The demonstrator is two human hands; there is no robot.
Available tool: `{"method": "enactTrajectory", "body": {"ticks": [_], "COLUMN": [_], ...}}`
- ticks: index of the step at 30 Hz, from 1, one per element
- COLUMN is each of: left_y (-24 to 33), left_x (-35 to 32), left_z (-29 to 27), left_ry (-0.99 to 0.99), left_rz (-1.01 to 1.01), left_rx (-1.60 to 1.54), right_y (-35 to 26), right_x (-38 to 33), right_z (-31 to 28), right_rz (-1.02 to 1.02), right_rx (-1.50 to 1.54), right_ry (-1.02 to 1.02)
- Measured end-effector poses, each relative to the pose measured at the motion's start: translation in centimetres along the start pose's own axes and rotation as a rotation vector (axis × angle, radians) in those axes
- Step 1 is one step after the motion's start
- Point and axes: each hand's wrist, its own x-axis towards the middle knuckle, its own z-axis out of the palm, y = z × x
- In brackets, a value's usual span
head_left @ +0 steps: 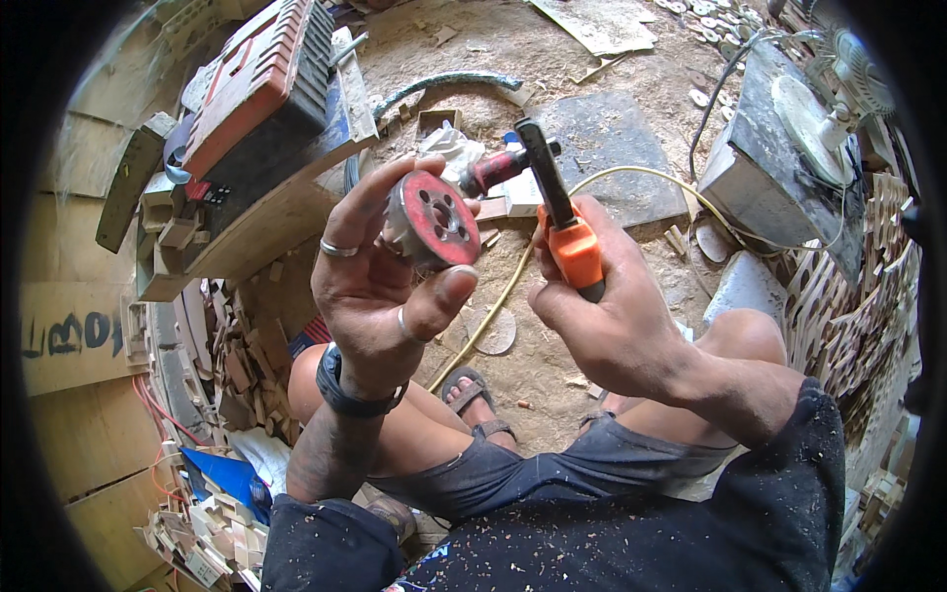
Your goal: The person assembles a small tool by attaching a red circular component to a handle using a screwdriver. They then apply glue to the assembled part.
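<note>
From the head camera I see my left hand (380,271) raised in front of me, fingers curled around a red round hole-saw cup (434,219) with toothed grey rim; its flat red face with several holes turns toward me, thumb below it and fingers behind. My right hand (602,316) is closed around the orange handle of a tool (562,212) whose black shaft rises up and leftward from the fist, ending near a dark red fitting just right of the cup. The 2 hands sit close together, the cup slightly above and left of the right fist.

Under both hands a yellow cable (508,286) runs across the sawdust-covered floor (552,365), passing between them and curving away to the right. My sandalled foot (478,400) rests below the hands. Left of the left hand stands a machine with a red and black housing (261,84) on wooden blocks. Right of the right hand a grey block (769,148) carries a small white fan (838,89). Stacks of cut wooden pieces (858,296) crowd the far right.
</note>
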Motion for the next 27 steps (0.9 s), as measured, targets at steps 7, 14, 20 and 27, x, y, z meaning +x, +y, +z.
{"method": "enactTrajectory", "body": {"ticks": [7, 14, 20, 27], "left_y": [0.2, -0.1, -0.5, -0.8], "left_x": [-0.1, 0.4, 0.2, -0.2], "left_z": [-0.3, -1.3, -1.9, -1.7], "left_ry": [-0.024, -0.148, -0.147, -0.087], "left_rz": [0.074, 0.242, 0.258, 0.321], "left_rx": [0.167, 0.453, 0.553, 0.679], "right_y": [-0.2, -0.1, 0.2, -0.1], "right_x": [-0.1, -0.1, -0.1, -0.4], "right_z": [0.0, -0.1, -0.1, 0.2], "right_rz": [-0.004, -0.006, 0.01, 0.037], "right_rx": [-0.034, -0.076, -0.053, -0.075], "right_ry": [-0.077, -0.065, -0.079, -0.056]}}
